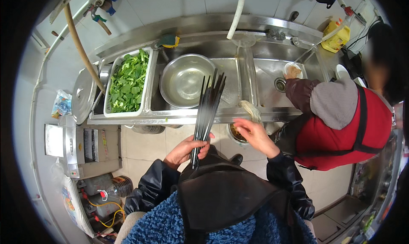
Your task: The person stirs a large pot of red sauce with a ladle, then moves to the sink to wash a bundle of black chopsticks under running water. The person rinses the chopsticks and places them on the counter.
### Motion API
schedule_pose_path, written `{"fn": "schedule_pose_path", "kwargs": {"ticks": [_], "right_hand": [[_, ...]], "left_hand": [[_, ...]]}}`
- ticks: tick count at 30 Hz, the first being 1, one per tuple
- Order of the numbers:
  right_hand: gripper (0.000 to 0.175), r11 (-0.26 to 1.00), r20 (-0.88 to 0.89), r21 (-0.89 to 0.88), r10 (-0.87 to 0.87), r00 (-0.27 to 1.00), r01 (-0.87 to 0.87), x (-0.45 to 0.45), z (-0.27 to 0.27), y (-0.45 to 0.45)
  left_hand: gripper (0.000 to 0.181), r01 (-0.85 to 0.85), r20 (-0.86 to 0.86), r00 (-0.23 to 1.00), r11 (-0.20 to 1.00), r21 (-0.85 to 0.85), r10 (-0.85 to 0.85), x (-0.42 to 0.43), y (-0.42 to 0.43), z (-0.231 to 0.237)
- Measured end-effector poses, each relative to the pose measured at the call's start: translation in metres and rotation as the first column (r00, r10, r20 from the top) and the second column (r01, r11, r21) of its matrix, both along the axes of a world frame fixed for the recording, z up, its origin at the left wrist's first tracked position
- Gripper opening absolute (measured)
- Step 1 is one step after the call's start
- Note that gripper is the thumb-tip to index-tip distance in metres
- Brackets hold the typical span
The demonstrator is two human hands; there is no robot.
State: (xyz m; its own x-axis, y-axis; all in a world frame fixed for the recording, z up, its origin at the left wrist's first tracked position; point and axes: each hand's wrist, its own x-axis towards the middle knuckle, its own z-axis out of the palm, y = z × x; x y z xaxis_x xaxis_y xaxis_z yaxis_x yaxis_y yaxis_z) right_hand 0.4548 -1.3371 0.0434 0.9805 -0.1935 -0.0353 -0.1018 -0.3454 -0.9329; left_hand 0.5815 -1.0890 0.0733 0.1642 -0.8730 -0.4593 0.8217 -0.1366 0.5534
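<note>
A bundle of dark chopsticks (207,109) is gripped near its lower end by my left hand (188,149). The upper ends fan slightly apart and overlap the view of a round steel basin (188,79) in the middle sink. To the right of the bundle, my right hand (254,135) is raised with its fingers apart, and I see nothing held in it. Beyond that hand a pale wet cloth (250,110) drapes over the front rim of the steel sink (268,114).
On the left sits a white plastic basket (146,93) of chopped leafy greens (129,81). A co-worker (345,125) in a red apron leans over the right sink, a hand in a white bowl (299,74). A white hose (238,14) hangs above. A yellow jug (335,37) stands back right.
</note>
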Motion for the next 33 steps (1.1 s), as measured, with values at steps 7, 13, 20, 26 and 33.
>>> {"fn": "schedule_pose_path", "kwargs": {"ticks": [7, 13, 20, 26, 33], "right_hand": [[0.022, 0.693, -0.151, 0.71, -0.027, 0.988, 0.127, 0.128, 0.032, 0.021], [0.019, 0.818, -0.296, 0.467, -0.214, 0.931, 0.336, 0.192, 0.041, 0.018], [0.023, 0.786, -0.169, 0.587, -0.114, 0.979, 0.193, 0.212, 0.021, 0.001], [0.026, 0.776, -0.1, 0.621, -0.057, 0.993, 0.108, 0.231, 0.02, -0.004], [0.023, 0.805, -0.147, 0.576, -0.066, 0.987, 0.139, 0.241, 0.011, -0.013]], "left_hand": [[0.038, 0.277, 0.226, 0.941, 0.958, -0.078, -0.254, 0.1, -0.052, -0.006], [0.047, 0.319, 0.105, 0.946, 0.937, -0.144, -0.306, 0.166, -0.064, -0.005], [0.047, 0.32, 0.061, 0.948, 0.93, -0.179, -0.314, 0.197, -0.067, -0.008], [0.043, 0.279, 0.08, 0.959, 0.952, -0.129, -0.271, 0.204, -0.065, -0.014], [0.038, 0.181, 0.033, 0.983, 0.983, -0.041, -0.18, 0.206, -0.074, -0.016]]}}
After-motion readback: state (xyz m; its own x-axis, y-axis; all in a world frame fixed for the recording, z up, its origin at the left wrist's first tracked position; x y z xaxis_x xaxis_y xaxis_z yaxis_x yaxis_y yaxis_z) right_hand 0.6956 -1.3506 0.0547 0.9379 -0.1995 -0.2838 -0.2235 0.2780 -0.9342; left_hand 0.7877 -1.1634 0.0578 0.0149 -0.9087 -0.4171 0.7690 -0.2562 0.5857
